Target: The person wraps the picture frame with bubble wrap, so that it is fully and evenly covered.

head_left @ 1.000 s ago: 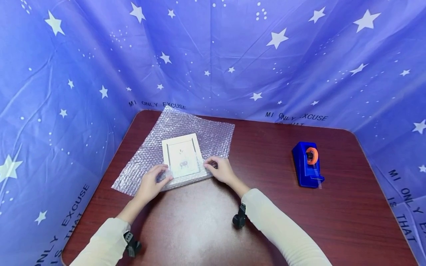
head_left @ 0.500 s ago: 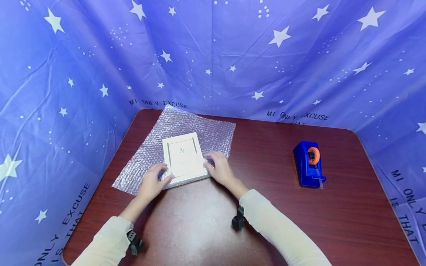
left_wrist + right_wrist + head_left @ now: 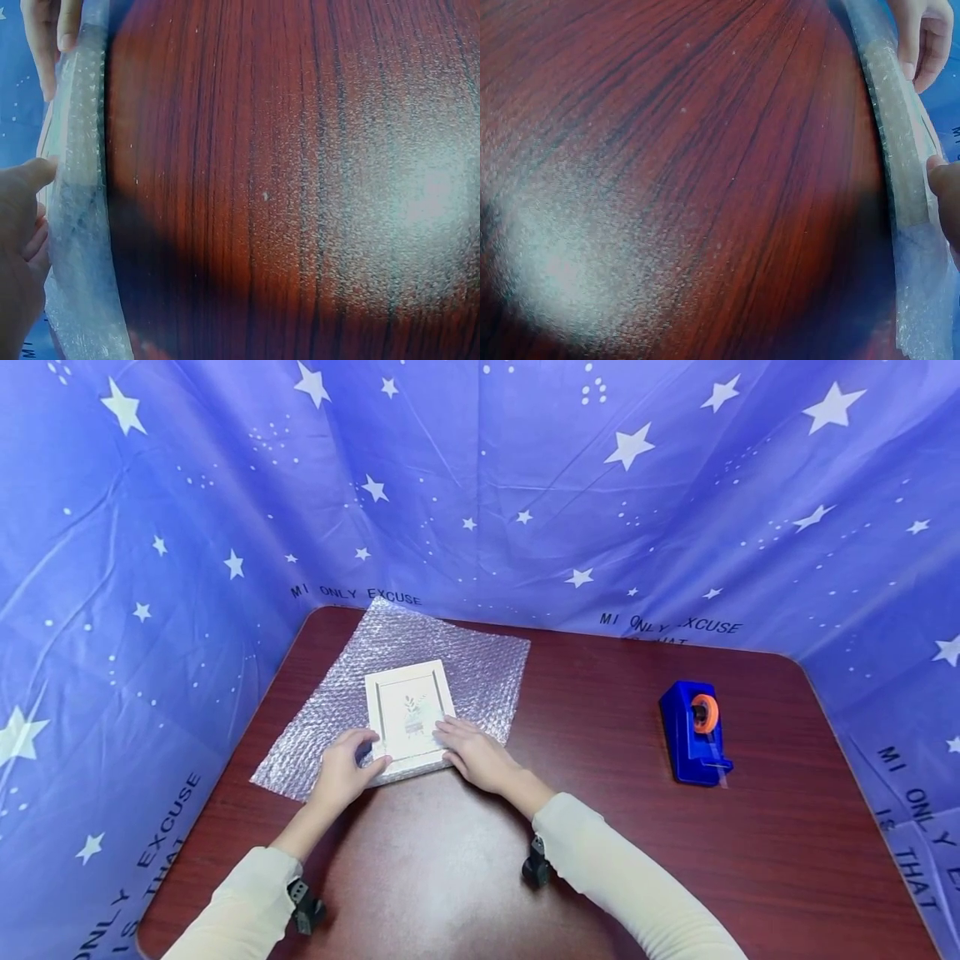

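A white picture frame (image 3: 408,700) with a faint plant picture lies face up on a sheet of bubble wrap (image 3: 420,631). The wrap's near end is folded up over the frame's front edge. My left hand (image 3: 342,772) holds the wrap at the near left corner, thumb on the front edge and fingers curled at the left side. Fairly straight fingers of my right hand (image 3: 480,758) press on the near right part of the frame, the thumb near its front edge. In the left wrist view, the folded wrap (image 3: 82,150) covers the frame's front side.
At the right of the dark red wooden table (image 3: 600,718) stands a blue tape dispenser (image 3: 686,743) with an orange roll (image 3: 705,714), a strip of tape hanging from it. Blue curtains with white stars (image 3: 480,468) surround the table at the back and sides.
My right hand has moved left from the frame's right edge onto its near right part, its fingers now laid out flatter. My left hand has stayed at the near left corner.
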`<action>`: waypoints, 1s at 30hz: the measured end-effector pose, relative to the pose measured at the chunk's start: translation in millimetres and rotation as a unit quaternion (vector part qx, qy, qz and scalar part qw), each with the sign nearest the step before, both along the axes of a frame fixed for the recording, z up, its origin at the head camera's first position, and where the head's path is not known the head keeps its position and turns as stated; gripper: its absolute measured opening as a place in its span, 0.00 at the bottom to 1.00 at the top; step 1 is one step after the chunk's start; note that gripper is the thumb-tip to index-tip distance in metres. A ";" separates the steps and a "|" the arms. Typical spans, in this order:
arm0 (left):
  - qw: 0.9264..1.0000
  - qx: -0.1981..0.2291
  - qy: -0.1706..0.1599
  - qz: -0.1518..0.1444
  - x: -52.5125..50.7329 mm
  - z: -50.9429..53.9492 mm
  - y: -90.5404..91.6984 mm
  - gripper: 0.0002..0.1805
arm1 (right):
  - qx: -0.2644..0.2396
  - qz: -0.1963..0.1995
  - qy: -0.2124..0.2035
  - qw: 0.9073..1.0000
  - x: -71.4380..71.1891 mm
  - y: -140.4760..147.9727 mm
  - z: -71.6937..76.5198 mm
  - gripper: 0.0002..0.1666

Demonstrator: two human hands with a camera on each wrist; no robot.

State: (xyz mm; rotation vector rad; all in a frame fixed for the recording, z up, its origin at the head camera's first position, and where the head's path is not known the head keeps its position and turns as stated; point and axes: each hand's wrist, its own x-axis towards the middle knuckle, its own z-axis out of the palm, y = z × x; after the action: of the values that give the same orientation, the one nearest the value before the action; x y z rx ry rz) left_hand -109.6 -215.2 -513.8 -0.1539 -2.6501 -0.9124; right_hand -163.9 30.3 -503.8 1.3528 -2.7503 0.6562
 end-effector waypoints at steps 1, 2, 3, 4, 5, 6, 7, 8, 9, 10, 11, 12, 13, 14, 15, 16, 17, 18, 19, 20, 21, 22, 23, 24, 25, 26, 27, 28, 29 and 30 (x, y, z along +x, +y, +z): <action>1.000 0.001 -0.002 0.001 0.0 0.5 0.0 0.21 | -0.003 -0.001 -0.003 1.000 0.1 -0.4 0.3 0.24; 1.000 0.002 -0.005 0.002 0.0 1.1 0.1 0.21 | -0.003 -0.004 -0.005 1.000 0.1 -1.1 0.3 0.24; 1.000 0.003 -0.006 0.002 0.0 1.3 0.0 0.21 | 0.000 -0.007 -0.007 1.000 0.2 -1.6 0.6 0.24; 1.000 0.003 -0.007 0.001 -0.1 1.4 0.0 0.22 | 0.003 -0.010 -0.007 1.000 0.3 -2.3 0.4 0.24; 1.000 0.004 -0.008 0.001 -0.1 1.7 0.2 0.22 | 0.010 -0.014 -0.008 1.000 0.4 -3.1 0.3 0.24; 1.000 0.004 -0.008 0.001 -0.1 1.6 0.3 0.22 | 0.017 -0.018 -0.008 1.000 0.5 -4.1 0.0 0.24; 1.000 0.005 -0.010 0.002 0.0 1.6 0.3 0.22 | 0.024 -0.021 -0.009 0.999 0.6 -5.2 -0.3 0.24; 1.000 0.006 -0.011 0.004 0.2 1.6 0.3 0.22 | 0.030 -0.023 -0.009 0.999 0.8 -6.3 -0.6 0.24; 1.000 0.006 -0.011 0.006 0.5 1.5 0.1 0.22 | 0.034 -0.023 -0.009 0.999 1.0 -7.3 -0.9 0.23; 1.000 0.007 -0.011 0.008 0.7 1.2 -0.1 0.22 | 0.038 -0.024 -0.009 0.999 1.2 -8.4 -1.3 0.23; 1.000 0.006 -0.011 0.010 0.9 1.0 -0.5 0.22 | 0.041 -0.025 -0.009 0.999 1.4 -9.3 -1.5 0.23; 1.000 0.006 -0.010 0.012 0.9 0.6 -1.1 0.22 | 0.042 -0.026 -0.008 0.999 1.6 -10.2 -1.6 0.23; 1.000 0.006 -0.009 0.014 1.1 0.4 -1.7 0.22 | 0.045 -0.027 -0.005 0.999 1.7 -10.9 -1.8 0.23; 1.000 0.006 -0.007 0.014 1.0 0.0 -2.1 0.22 | 0.045 -0.027 -0.002 0.999 1.8 -11.5 -1.9 0.23; 1.000 0.005 -0.004 0.013 0.9 -0.3 -2.5 0.22 | 0.045 -0.027 0.001 0.999 1.7 -11.8 -2.1 0.23; 1.000 0.005 -0.001 0.011 0.6 -0.7 -2.8 0.22 | 0.046 -0.027 0.003 0.999 1.7 -11.9 -2.2 0.23; 1.000 0.005 0.003 0.009 0.4 -0.8 -3.1 0.21 | 0.045 -0.027 0.004 0.999 1.5 -11.9 -2.2 0.23; 1.000 0.004 0.007 0.007 0.1 -1.2 -3.2 0.21 | 0.045 -0.027 0.007 0.999 1.0 -11.9 -2.2 0.23; 1.000 0.005 0.009 0.006 -0.1 -1.2 -3.3 0.21 | 0.044 -0.026 0.007 0.999 0.5 -11.5 -2.3 0.23; 1.000 0.004 0.013 0.004 -0.5 -1.4 -3.2 0.21 | 0.040 -0.024 0.006 0.999 -0.2 -11.2 -2.2 0.23; 1.000 0.004 0.015 0.003 -0.7 -1.4 -3.2 0.21 | 0.039 -0.021 0.006 0.999 -1.0 -10.7 -2.2 0.23; 1.000 0.004 0.016 0.002 -1.0 -1.6 -3.1 0.21 | 0.037 -0.019 0.005 0.999 -1.7 -10.2 -2.1 0.23; 1.000 0.003 0.017 0.002 -1.2 -1.6 -3.0 0.21 | 0.036 -0.018 0.003 0.999 -2.6 -9.7 -2.0 0.23; 1.000 0.003 0.017 0.001 -1.3 -1.7 -2.8 0.21 | 0.036 -0.015 0.003 0.999 -3.3 -9.2 -1.9 0.23; 1.000 0.003 0.016 0.001 -1.4 -1.6 -2.5 0.21 | 0.035 -0.012 0.002 0.999 -4.0 -8.7 -1.9 0.24; 1.000 0.003 0.015 0.001 -1.4 -1.5 -2.3 0.21 | 0.037 -0.010 0.002 0.999 -4.7 -8.4 -1.7 0.24; 1.000 0.003 0.014 0.001 -1.4 -1.5 -2.1 0.21 | 0.041 -0.008 0.002 0.999 -5.1 -8.2 -1.6 0.24; 1.000 0.003 0.013 0.001 -1.4 -1.5 -1.9 0.21 | 0.044 -0.006 0.002 0.999 -5.5 -8.0 -1.4 0.24; 1.000 0.004 0.012 0.001 -1.3 -1.3 -1.9 0.21 | 0.048 -0.005 0.003 0.999 -5.8 -8.1 -1.2 0.24; 1.000 0.006 0.012 0.000 -1.2 -1.0 -1.8 0.21 | 0.053 -0.004 0.005 0.999 -5.9 -8.2 -1.0 0.24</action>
State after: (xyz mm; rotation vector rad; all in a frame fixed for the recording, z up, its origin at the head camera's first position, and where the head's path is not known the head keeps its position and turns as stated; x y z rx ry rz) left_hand -110.8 -217.0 -514.8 -0.1603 -2.6234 -0.9194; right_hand -169.8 22.1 -504.9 1.3585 -2.8194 0.5077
